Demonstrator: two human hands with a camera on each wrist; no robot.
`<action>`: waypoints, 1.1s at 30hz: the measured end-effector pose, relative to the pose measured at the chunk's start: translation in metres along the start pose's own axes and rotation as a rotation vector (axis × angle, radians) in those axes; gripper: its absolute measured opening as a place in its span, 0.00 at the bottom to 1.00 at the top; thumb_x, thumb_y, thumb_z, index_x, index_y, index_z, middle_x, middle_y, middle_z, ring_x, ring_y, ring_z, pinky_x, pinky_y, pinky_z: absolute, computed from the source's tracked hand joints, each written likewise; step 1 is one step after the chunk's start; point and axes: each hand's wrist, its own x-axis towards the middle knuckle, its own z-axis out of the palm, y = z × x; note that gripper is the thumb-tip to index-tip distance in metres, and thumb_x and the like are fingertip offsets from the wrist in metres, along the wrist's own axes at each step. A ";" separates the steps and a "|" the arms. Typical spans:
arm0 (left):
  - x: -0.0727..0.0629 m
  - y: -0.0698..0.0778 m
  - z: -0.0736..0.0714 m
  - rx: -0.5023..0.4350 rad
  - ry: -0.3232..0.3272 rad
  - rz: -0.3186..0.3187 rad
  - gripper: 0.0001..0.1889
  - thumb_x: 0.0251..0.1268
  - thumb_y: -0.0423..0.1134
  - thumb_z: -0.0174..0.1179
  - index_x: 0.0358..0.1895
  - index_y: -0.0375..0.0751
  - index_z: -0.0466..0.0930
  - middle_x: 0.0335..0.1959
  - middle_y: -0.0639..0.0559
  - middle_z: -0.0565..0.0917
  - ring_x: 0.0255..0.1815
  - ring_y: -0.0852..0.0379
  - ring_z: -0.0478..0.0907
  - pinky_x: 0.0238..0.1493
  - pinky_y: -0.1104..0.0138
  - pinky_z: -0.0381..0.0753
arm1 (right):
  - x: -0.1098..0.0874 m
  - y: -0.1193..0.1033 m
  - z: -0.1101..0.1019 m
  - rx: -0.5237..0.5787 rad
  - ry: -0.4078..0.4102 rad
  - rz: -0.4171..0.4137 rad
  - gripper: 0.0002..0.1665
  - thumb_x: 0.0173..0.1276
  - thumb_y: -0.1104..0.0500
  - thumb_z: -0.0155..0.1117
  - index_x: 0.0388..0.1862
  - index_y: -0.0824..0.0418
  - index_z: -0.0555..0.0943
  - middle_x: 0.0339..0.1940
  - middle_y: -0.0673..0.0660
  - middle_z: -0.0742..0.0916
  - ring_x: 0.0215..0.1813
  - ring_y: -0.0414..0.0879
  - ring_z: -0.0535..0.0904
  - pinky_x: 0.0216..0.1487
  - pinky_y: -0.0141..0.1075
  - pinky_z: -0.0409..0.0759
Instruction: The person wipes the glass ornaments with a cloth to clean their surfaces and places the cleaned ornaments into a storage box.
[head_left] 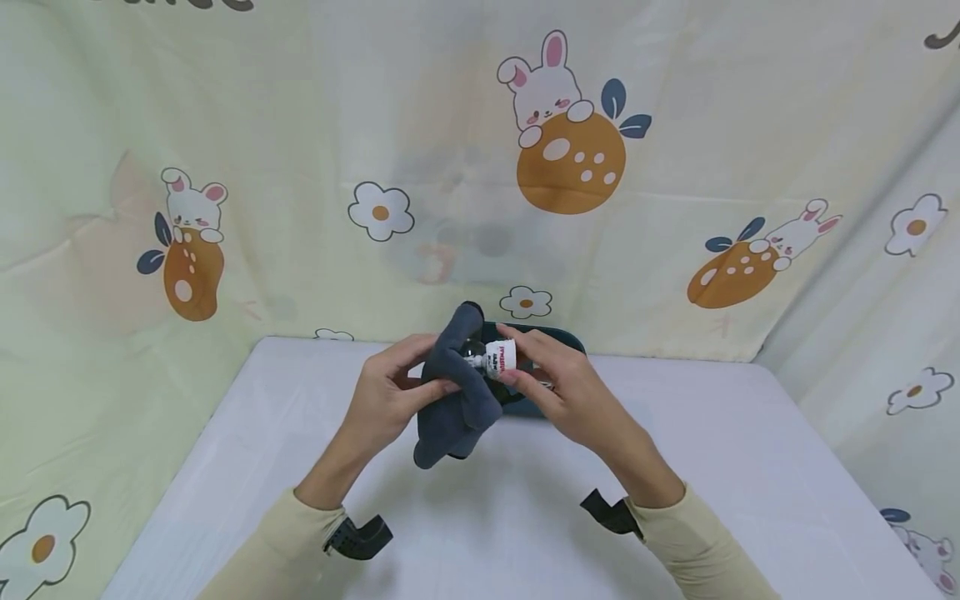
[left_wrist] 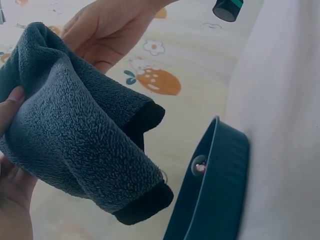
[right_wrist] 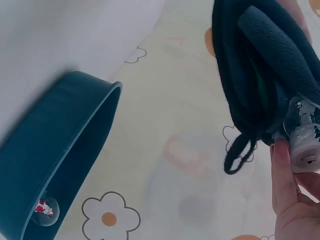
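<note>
A dark blue-grey towel (head_left: 453,417), fuzzy with black edging and a hanging loop, is bunched in my left hand (head_left: 381,398). My left thumb lies on the near side of the cloth. The towel folds partly round a small snow globe (right_wrist: 304,142), which has a clear dome and a white base with red lettering. My right hand (head_left: 576,392) pinches that base between thumb and fingers. Both hands are raised above the table, close together. In the left wrist view the towel (left_wrist: 85,130) hides the snow globe almost wholly.
Behind the hands a dark teal tub (left_wrist: 222,185) stands on the white-covered table (head_left: 675,442). Inside it another clear globe (right_wrist: 46,210) with a red and white figure shows. A curtain (head_left: 285,125) printed with rabbits and flowers hangs at the table's back edge.
</note>
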 end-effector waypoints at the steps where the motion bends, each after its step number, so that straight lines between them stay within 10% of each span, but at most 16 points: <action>1: 0.000 0.000 0.000 -0.003 0.000 -0.002 0.25 0.56 0.23 0.72 0.59 0.37 0.82 0.53 0.44 0.85 0.54 0.51 0.83 0.46 0.58 0.89 | -0.001 0.001 0.001 -0.002 0.006 -0.015 0.34 0.72 0.66 0.65 0.75 0.64 0.69 0.54 0.56 0.83 0.48 0.43 0.83 0.49 0.37 0.88; 33: 0.011 0.009 -0.007 -0.015 -0.055 -0.280 0.23 0.63 0.37 0.72 0.62 0.46 0.82 0.51 0.49 0.87 0.55 0.50 0.83 0.57 0.55 0.83 | 0.003 0.015 0.005 -0.210 0.222 -0.460 0.40 0.47 0.78 0.79 0.62 0.69 0.77 0.63 0.65 0.80 0.66 0.55 0.78 0.63 0.29 0.78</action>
